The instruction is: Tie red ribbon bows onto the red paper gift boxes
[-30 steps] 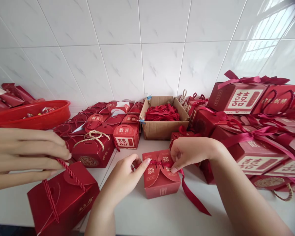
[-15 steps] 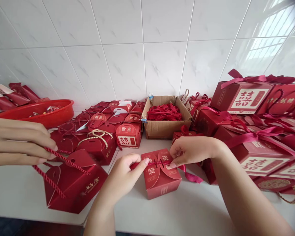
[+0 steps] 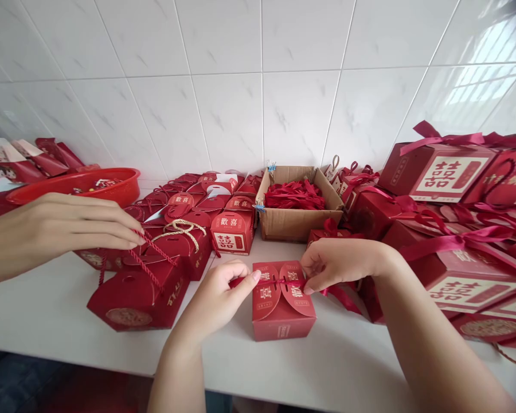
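Note:
A small red gift box with two rounded top flaps stands on the white counter in front of me. A thin dark-red ribbon runs across its top and trails off to the right. My left hand pinches the ribbon at the box's left edge. My right hand pinches it at the right flap. Both hands are closed on the ribbon.
Another person's hand at the left holds the rope handle of a larger red box. A cardboard box of red ribbons stands by the tiled wall. Many red gift boxes pile up at the right, more behind, and a red basin sits far left.
The other person's red box has been lowered and moved away from the counter edge toward the middle. My hands have stayed pinched on the ribbon, drawing it tighter across the box top.

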The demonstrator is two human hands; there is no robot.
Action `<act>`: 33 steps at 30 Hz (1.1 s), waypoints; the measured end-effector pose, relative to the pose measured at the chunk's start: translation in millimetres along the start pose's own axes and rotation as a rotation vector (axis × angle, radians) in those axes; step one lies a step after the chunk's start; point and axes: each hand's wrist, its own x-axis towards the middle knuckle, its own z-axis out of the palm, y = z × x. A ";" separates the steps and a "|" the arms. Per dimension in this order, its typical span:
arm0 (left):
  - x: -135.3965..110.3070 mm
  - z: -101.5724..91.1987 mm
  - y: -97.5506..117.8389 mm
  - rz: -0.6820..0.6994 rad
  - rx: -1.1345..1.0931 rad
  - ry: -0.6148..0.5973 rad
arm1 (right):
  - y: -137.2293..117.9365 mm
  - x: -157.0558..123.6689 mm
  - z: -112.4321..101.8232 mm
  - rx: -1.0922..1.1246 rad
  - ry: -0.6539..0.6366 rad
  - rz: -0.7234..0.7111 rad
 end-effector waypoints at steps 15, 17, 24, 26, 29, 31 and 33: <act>-4.1 -7.0 -1.1 -0.084 -0.007 0.096 | -0.1 4.2 -0.1 -0.008 -0.037 -0.061; -4.7 -8.3 -4.0 -0.083 0.007 0.095 | -1.9 0.0 -0.7 -0.013 -0.049 -0.096; -3.1 -6.6 -11.7 -0.053 0.067 0.073 | -19.4 -9.9 -1.4 0.389 0.102 -0.373; -3.0 -5.6 -12.1 -0.060 0.079 0.078 | -21.5 -8.0 0.2 0.475 0.094 -0.440; -3.5 -4.7 -12.1 -0.050 0.088 0.106 | -20.6 -3.3 3.9 0.572 0.042 -0.499; -4.0 -4.5 -12.2 -0.044 0.091 0.123 | -19.0 -0.2 6.1 0.630 0.048 -0.528; -4.4 -4.6 -12.8 -0.046 0.087 0.121 | -17.9 2.0 7.5 0.695 0.088 -0.566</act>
